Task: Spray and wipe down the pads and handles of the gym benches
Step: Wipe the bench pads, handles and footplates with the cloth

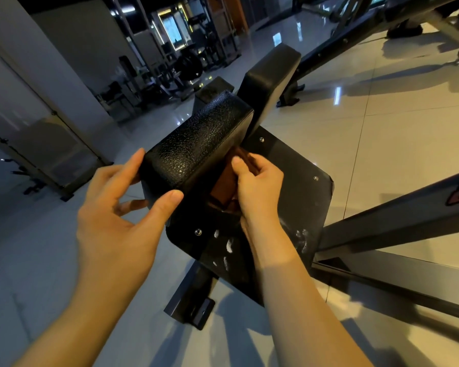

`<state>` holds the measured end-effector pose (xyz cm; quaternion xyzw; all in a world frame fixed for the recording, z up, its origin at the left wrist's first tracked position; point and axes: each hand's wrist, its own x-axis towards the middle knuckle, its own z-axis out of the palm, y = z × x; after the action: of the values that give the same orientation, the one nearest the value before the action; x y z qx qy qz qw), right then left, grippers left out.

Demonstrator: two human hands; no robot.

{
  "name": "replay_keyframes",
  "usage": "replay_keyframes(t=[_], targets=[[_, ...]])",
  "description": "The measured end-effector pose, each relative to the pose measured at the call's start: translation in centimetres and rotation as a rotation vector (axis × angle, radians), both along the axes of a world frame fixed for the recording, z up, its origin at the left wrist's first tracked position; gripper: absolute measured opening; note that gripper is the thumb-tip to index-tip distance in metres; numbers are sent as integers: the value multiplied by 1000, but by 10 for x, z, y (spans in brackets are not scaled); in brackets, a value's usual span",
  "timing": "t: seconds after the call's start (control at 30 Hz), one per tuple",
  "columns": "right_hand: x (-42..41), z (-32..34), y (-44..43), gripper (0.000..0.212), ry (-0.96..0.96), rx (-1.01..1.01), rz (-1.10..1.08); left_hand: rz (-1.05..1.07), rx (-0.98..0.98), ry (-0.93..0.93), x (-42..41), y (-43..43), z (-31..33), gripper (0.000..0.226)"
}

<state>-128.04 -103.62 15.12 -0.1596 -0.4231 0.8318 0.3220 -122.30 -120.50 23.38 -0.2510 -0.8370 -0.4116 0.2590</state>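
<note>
Up close at a gym bench, a person's left hand (122, 207) clasps the near end of a black, grained pad (204, 139), thumb across the end face and forefinger up along the far corner. The right hand (257, 186) pinches a folded brown cloth (224, 181) and holds it against the pad's right flank. The pad's long axis runs away from the person, rising from lower left toward upper right, so its unwiped length lies ahead of both hands, not beside them. The cloth sits low, tucked into the angle where the pad's flank meets the dark base plate (297, 181), touching the pad just beside the left thumb. The right hand is the nearer one to that flank, and a wipe from here would likely have to travel forward along it while the left hand steadies the end. White smears (228, 245) mark the plate beneath the right wrist. A second pad (270, 78) stands beyond, above the tiled floor (382, 128). No spray bottle is in view.
</note>
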Motion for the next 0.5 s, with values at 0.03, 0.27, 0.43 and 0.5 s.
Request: replay_keyframes(t=[0.03,0.27,0.43,0.5], targets=[[-4,-1,1,10,-61,14,19,3,5,-5,2,1,0,71],[39,17,-15,8,78,1,18,11,-15,-21,5,2,3,72],[69,18,-41,7,103,189,42,18,-17,-8,4,3,3,70],[70,19,-41,8,101,228,35,9,-35,-2,3,3,4,70]])
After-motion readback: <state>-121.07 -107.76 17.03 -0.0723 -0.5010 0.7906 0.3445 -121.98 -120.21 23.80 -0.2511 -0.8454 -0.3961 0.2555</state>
